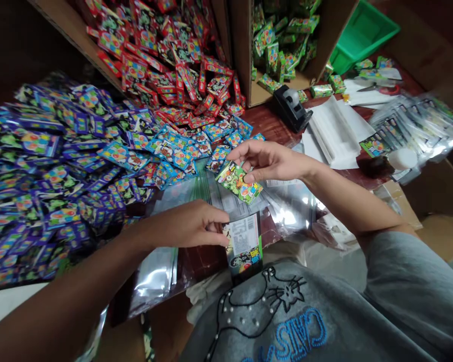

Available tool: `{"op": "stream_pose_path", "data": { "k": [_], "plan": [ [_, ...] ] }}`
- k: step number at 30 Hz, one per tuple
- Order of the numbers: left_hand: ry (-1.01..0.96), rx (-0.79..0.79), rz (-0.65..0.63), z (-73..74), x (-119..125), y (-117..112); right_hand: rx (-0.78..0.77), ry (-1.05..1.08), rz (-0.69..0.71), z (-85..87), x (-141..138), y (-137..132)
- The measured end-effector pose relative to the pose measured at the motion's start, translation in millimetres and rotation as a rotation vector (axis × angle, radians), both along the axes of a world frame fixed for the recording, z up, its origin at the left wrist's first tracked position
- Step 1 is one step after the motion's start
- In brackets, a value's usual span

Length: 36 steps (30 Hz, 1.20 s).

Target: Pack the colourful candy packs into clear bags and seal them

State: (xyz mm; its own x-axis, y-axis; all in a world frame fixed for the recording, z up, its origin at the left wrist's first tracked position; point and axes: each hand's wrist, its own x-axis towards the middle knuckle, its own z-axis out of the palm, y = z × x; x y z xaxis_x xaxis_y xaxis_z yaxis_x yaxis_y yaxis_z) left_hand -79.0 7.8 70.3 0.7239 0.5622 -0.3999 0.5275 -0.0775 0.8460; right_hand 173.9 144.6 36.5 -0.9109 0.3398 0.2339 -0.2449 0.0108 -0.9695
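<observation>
My left hand (191, 224) is closed on the top edge of a printed foil pouch (244, 247) that stands upright at the table's near edge, against my grey shirt. My right hand (266, 160) hovers just above and to the right of it, fingers pinched on a few small green packets (238, 182). Under both hands lie flat, shiny, see-through bags (287, 211). Directly behind my right hand is a spread of small blue packets (173, 151).
Purple packets (41, 166) are heaped at the left, red ones (166, 55) spill from a cardboard box behind. Another box (283, 45) holds green packets. A black tape dispenser (291, 105), white paper stacks (334, 133), filled pouches (411, 125) and a green tray (362, 32) sit at the right.
</observation>
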Motion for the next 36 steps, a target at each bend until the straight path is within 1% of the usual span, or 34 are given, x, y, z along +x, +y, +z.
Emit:
{"op": "stream_pose_path", "data": {
  "k": [3,6,8,10,12,14,15,17,19,21,25,27,29,30,31,34,35,36],
  "plan": [
    [-0.044,-0.044,0.08,-6.9,0.0,1.2,-0.024,-0.023,0.044,-0.9,0.4,-4.1],
    [-0.06,-0.03,0.141,-15.9,2.1,-1.2,0.054,-0.034,0.017,0.4,5.5,-10.4],
    [-0.092,-0.006,0.187,-22.1,3.8,-6.4,0.197,-0.053,-0.031,6.4,11.4,-14.9],
    [-0.145,0.018,0.259,-28.6,5.3,-15.2,0.404,-0.112,-0.06,16.1,18.1,-18.4],
    [-0.192,0.025,0.35,-35.5,6.6,-26.9,0.591,-0.171,-0.036,25.7,23.3,-20.1],
    [-0.234,0.017,0.464,-42.2,7.8,-39.2,0.683,-0.186,-0.021,31.3,24.5,-20.5],
    [-0.254,0.013,0.524,-45.3,8.5,-44.9,0.687,-0.172,-0.038,32.1,23.3,-20.5],
    [-0.283,0.02,0.631,-50.7,10.1,-54.5,0.644,-0.117,-0.106,30.7,18.4,-21.1],
    [-0.303,0.039,0.701,-55.0,13.1,-61.6,0.588,-0.074,-0.141,28.6,12.5,-22.3],
    [-0.332,0.05,0.763,-58.5,18.1,-67.1,0.579,-0.095,-0.083,29.7,8.7,-23.2],
    [-0.407,0.026,0.895,-65.1,33.7,-76.8,0.636,-0.264,0.135,42.3,6.2,-21.2],
    [-0.42,0.027,0.934,-68.4,41.2,-80.8,0.663,-0.323,0.249,47.4,4.1,-20.4],
    [-0.42,0.057,0.968,-71.6,45.5,-84.2,0.698,-0.341,0.319,46.5,1.4,-22.9],
    [-0.422,0.076,0.988,-73.1,46.2,-85.9,0.72,-0.334,0.301,43.2,0.5,-26.1],
    [-0.425,0.092,1.011,-74.4,45.9,-87.8,0.744,-0.321,0.236,37.9,0.0,-30.8],
    [-0.448,0.134,1.104,-78.5,42.6,-95.5,0.773,-0.274,-0.082,12.7,2.6,-51.4],
    [-0.461,0.147,1.133,-80.1,41.7,-98.7,0.754,-0.268,-0.167,2.7,4.4,-59.4],
    [-0.476,0.157,1.157,-82.0,41.2,-101.8,0.724,-0.267,-0.223,-7.2,6.5,-67.3]
  ]
}}
